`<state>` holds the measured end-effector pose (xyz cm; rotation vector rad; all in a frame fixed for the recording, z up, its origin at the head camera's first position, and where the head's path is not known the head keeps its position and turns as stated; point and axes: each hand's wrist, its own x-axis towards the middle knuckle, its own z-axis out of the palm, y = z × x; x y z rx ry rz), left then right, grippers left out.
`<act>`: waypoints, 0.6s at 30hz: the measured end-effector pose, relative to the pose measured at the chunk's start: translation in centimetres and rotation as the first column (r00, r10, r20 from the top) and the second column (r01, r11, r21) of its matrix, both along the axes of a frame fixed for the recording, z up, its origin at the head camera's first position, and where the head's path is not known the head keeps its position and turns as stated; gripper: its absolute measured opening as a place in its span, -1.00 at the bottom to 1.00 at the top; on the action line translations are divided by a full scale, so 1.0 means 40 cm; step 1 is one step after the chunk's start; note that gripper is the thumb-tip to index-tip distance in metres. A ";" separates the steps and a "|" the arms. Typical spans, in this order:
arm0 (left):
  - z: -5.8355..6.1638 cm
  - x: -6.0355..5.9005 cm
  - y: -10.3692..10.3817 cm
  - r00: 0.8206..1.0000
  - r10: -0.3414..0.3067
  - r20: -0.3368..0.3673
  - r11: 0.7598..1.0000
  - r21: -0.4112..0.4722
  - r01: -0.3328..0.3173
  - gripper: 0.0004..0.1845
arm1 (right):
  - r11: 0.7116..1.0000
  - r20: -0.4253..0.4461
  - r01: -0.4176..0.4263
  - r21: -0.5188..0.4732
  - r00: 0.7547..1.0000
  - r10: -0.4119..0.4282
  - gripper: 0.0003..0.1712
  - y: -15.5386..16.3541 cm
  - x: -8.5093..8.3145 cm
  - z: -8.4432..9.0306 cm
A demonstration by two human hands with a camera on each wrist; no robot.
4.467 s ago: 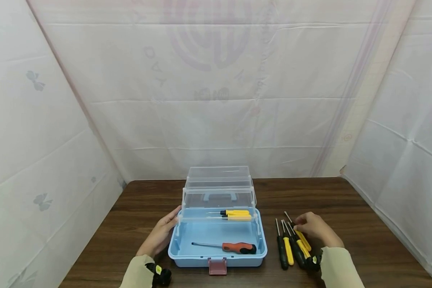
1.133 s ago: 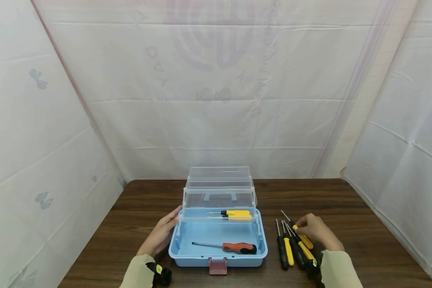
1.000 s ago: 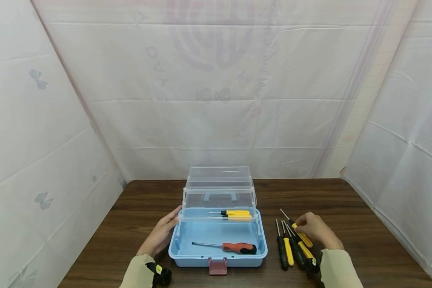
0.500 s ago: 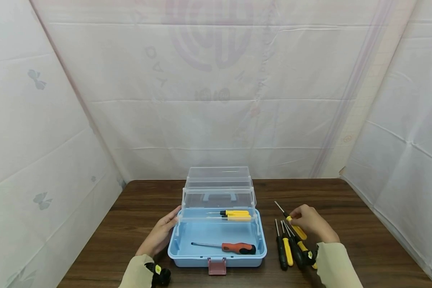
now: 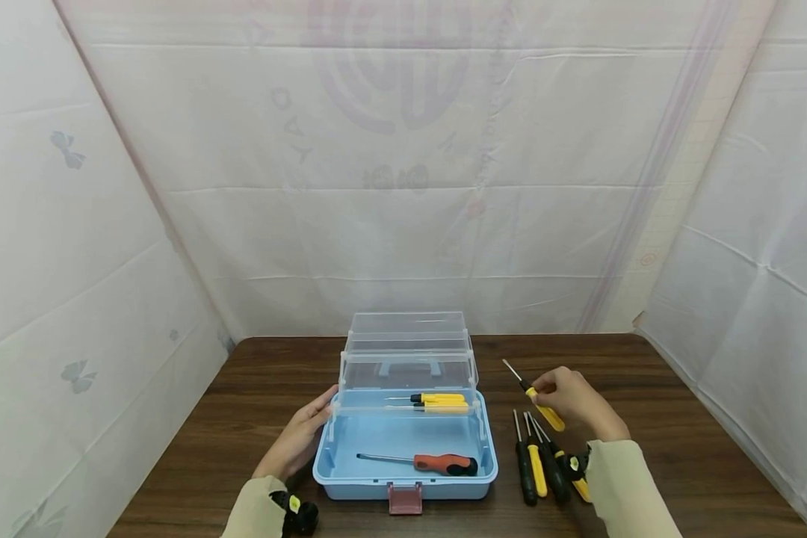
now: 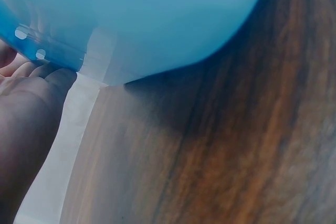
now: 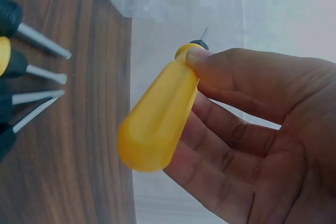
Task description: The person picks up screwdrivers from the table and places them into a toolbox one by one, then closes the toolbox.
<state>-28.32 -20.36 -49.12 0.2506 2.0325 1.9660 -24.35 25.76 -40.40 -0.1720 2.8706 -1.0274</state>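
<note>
Left hand (image 5: 299,439) touches box (image 5: 356,490) edge; right hand (image 5: 574,398) pinches yellow screwdriver (image 5: 551,418) outside.

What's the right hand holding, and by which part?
The right hand pinches a yellow-handled screwdriver by the front of its handle, just behind the black collar.

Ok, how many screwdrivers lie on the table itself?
4, all right of the blue box. Left to right: black screwdriver, yellow screwdriver, second black screwdriver, second yellow screwdriver, partly behind the wrist camera. More may hide there.
</note>
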 end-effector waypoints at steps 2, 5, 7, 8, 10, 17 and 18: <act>0.001 0.000 0.000 1.000 -0.003 0.000 1.000 -0.001 0.003 -0.37 | 1.000 -0.010 -0.011 0.005 1.000 0.011 -0.71 -0.005 -0.002 0.006; 0.001 0.001 0.000 1.000 -0.004 -0.004 1.000 -0.004 0.004 -0.37 | 1.000 -0.018 -0.021 0.002 1.000 0.021 -0.72 -0.015 -0.006 0.015; 0.001 0.001 0.000 1.000 -0.005 -0.005 1.000 -0.005 0.005 -0.37 | 0.999 -0.028 -0.035 0.002 0.999 0.035 -0.72 -0.021 -0.009 0.023; 0.001 0.002 0.000 1.000 -0.005 -0.006 1.000 -0.004 0.005 -0.38 | 0.999 -0.033 -0.038 0.002 0.999 0.038 -0.73 -0.024 -0.011 0.027; 0.001 0.002 0.000 1.000 -0.007 -0.007 1.000 -0.001 0.007 -0.38 | 0.999 -0.044 -0.050 0.008 0.998 0.050 -0.73 -0.030 -0.014 0.035; 0.001 0.002 0.000 1.000 -0.005 -0.005 1.000 0.001 0.005 -0.38 | 0.998 -0.054 -0.060 0.010 0.997 0.061 -0.76 -0.052 -0.024 0.055; 0.001 0.002 0.001 1.000 -0.003 -0.005 1.000 -0.002 0.003 -0.37 | 0.998 -0.057 -0.067 0.012 0.996 0.068 -0.76 -0.056 -0.026 0.058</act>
